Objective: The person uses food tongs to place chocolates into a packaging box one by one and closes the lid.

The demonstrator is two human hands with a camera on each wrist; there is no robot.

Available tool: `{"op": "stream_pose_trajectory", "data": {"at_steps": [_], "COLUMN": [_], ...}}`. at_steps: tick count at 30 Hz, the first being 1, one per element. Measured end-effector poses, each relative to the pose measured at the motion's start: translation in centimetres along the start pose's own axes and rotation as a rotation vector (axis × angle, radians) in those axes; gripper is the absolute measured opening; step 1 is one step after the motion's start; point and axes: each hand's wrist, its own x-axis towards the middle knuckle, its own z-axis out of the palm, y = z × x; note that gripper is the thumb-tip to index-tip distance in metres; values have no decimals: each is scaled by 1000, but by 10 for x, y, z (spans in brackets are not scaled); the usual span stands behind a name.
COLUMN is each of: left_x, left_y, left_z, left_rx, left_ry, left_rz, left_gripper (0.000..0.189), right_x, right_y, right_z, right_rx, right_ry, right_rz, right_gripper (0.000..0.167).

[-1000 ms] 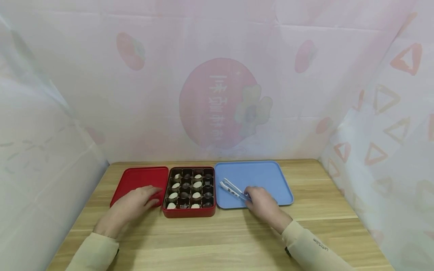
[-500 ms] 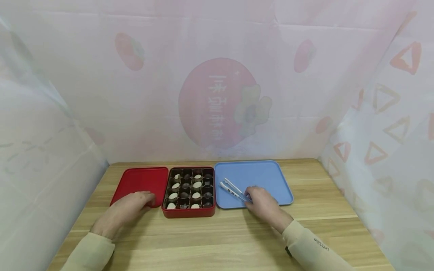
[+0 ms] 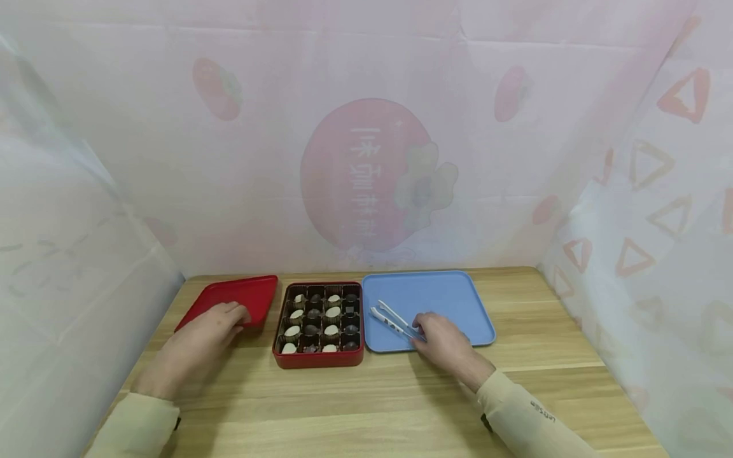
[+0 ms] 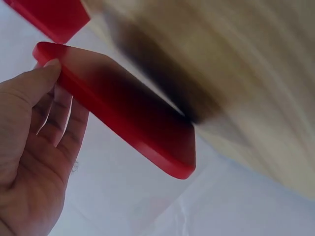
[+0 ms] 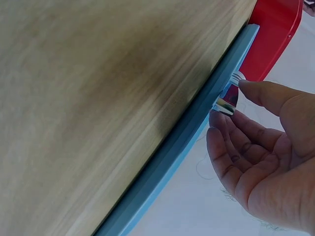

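Note:
In the head view my left hand (image 3: 197, 334) grips the near part of a red lid (image 3: 243, 294). The left wrist view has the thumb on the rim of this red lid (image 4: 123, 108) and the fingers behind; the lid is tilted, raised off the table. My right hand (image 3: 449, 350) rests over the near left of the blue tray (image 3: 441, 302). It holds small tongs (image 3: 392, 317) between thumb and fingers, their white ends pointing away to the left. A red box (image 3: 318, 360) of dark and white chocolates (image 3: 333, 312) stands between the hands.
The red box adjoins the left edge of the blue tray. Wooden table (image 3: 343, 413) stretches in front of them. Printed white cloth walls (image 3: 258, 191) enclose the back and both sides of the table.
My left hand has moved left from beside the red box, taken hold of the red lid, and lifted and shifted it left. My right hand and the tongs have stayed put.

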Motion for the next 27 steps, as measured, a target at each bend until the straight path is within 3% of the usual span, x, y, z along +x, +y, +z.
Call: {"op": "stream_pose_trajectory", "data": {"at_steps": [3, 10, 13, 17, 18, 20, 23, 27], "left_x": [1, 1, 1, 1, 1, 1, 4, 8], "left_y": [-3, -10, -10, -7, -6, -2, 6, 20], "left_z": [-8, -16, -18, -22, -23, -26, -32, -39], "left_rx": [-2, 33, 26, -9, -19, -23, 4, 57], "left_ry": [71, 366, 459, 534, 549, 581, 634, 695], "left_rz": [7, 81, 82, 52, 49, 61, 123, 216], "left_gripper": [21, 36, 40, 18, 19, 39, 59, 54], "right_x": [0, 2, 2, 3, 3, 5, 7, 13], "right_y": [0, 0, 0, -1, -2, -3, -9, -22], "right_z": [-1, -4, -5, -6, -6, -7, -10, -14], "right_rx": [5, 0, 4, 6, 3, -6, -12, -6], "right_ry": [0, 12, 14, 14, 16, 25, 47, 92], "right_rz": [3, -11, -8, 4, 4, 5, -7, -39], "right_gripper": [23, 23, 24, 28, 30, 33, 37, 41]}}
